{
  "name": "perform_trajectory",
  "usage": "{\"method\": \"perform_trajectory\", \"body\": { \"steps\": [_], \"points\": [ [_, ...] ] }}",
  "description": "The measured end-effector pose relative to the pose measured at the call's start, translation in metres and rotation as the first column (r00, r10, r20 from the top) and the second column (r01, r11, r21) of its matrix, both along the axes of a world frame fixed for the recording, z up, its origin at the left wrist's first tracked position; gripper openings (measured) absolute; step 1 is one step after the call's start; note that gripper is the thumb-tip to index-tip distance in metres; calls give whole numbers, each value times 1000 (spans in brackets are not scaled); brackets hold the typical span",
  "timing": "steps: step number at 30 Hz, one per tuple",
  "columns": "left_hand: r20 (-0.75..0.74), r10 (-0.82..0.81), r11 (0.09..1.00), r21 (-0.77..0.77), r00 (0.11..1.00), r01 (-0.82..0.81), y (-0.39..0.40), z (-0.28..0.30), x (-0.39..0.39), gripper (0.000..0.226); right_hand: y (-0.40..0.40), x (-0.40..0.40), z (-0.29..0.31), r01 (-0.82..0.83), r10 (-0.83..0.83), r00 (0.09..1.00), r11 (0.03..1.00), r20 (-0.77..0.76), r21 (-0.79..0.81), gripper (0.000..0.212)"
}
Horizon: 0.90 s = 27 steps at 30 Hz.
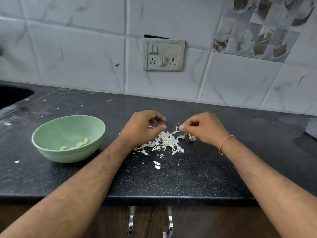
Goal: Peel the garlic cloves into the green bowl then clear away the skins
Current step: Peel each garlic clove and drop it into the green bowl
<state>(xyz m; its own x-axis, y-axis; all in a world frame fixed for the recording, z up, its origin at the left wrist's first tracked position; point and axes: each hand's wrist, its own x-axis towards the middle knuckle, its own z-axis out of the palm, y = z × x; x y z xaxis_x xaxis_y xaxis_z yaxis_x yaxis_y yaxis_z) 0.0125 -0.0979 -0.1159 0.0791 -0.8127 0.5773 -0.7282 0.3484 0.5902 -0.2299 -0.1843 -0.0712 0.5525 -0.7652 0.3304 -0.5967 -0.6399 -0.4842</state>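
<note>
A green bowl stands on the black counter at the left, with several peeled garlic cloves in its bottom. A pile of white garlic skins lies in the middle of the counter. My left hand hovers over the pile's left side, its fingers loosely curled with a gap between thumb and fingertips, and nothing shows in it. My right hand is at the pile's right side and pinches a strip of skin between thumb and forefinger. A small garlic root stub lies just under that hand.
Loose skin flakes are scattered toward the front edge and at the back left. A dark sink opens at the far left. A grey object sits at the right edge. A switch panel hangs on the tiled wall.
</note>
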Motion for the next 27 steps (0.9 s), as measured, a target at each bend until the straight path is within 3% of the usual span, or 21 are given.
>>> {"method": "perform_trajectory", "body": {
  "steps": [2, 3, 7, 18, 27],
  "points": [
    [-118, -31, 999, -17, 993, 29, 0, 0, -2, 23, 4, 12, 1, -117, 39, 933, 973, 357, 198, 9],
    [-167, -39, 999, -31, 985, 34, 0, 1, -4, 24, 10, 21, -1, -198, 54, 886, 942, 461, 270, 7],
    [-297, -25, 997, -73, 955, 3, -2, 3, -1, 17, 12, 49, -16, -375, 124, 791, 872, 598, 314, 7],
    [-408, -38, 999, -51, 912, 20, -6, 1, -1, 18, -3, 48, -38, -425, 118, 719, 854, 685, 300, 15],
    [-336, -43, 998, -64, 941, 22, 2, 5, -2, 23, -3, 48, -38, -331, 198, 775, 936, 600, 118, 11]
  ]
}}
